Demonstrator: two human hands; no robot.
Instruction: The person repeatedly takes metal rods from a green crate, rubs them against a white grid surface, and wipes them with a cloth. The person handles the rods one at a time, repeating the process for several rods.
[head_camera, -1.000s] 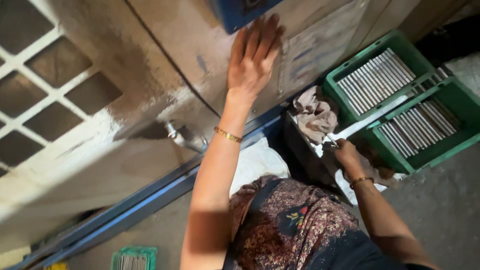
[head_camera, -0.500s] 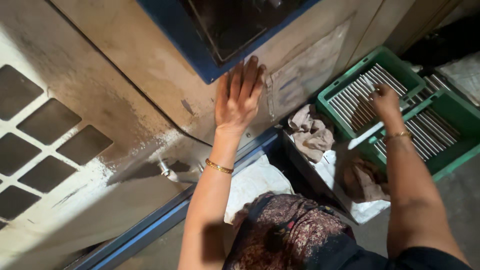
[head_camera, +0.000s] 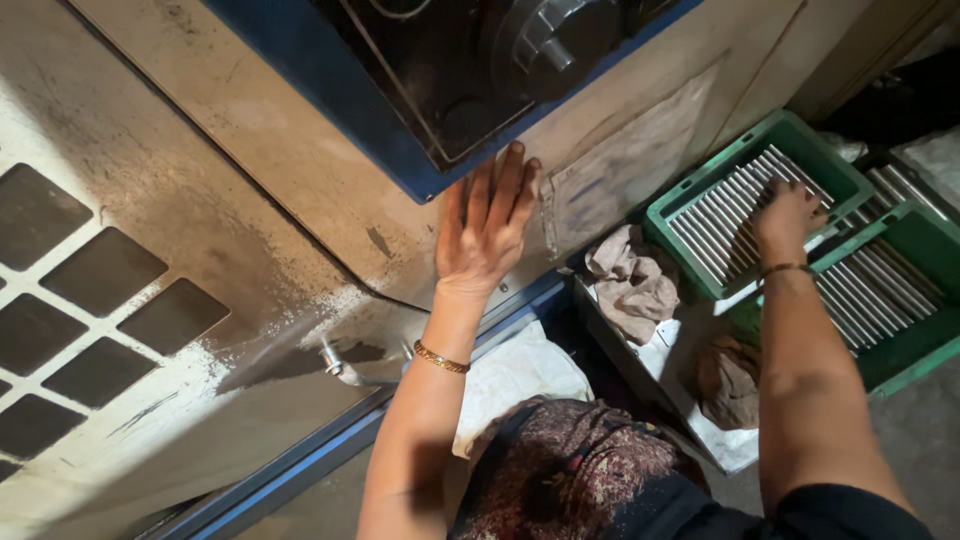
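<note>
My left hand (head_camera: 487, 228) lies flat, fingers spread, against the dusty beige panel of a machine (head_camera: 250, 200), just under its blue-framed dark window (head_camera: 480, 70). A gold bangle sits on that wrist. My right hand (head_camera: 785, 212) reaches down into a green plastic crate (head_camera: 800, 135) and rests on the row of grey metal rods (head_camera: 720, 215) lying in it; whether the fingers grip a rod is hidden. A second green crate (head_camera: 925, 345) with more rods stands beside it.
Crumpled brown rags (head_camera: 630, 285) lie on white sheeting (head_camera: 725, 445) between machine and crates. A white cloth (head_camera: 520, 375) sits by my knees. A small metal tap (head_camera: 335, 360) sticks out low on the panel, above a blue base rail (head_camera: 300, 470). Dark square vents (head_camera: 80, 300) are at left.
My right hand has risen from the rags at the crate's edge and gone into the first green crate onto the rods. The view has tilted up; the left hand stays pressed on the panel.
</note>
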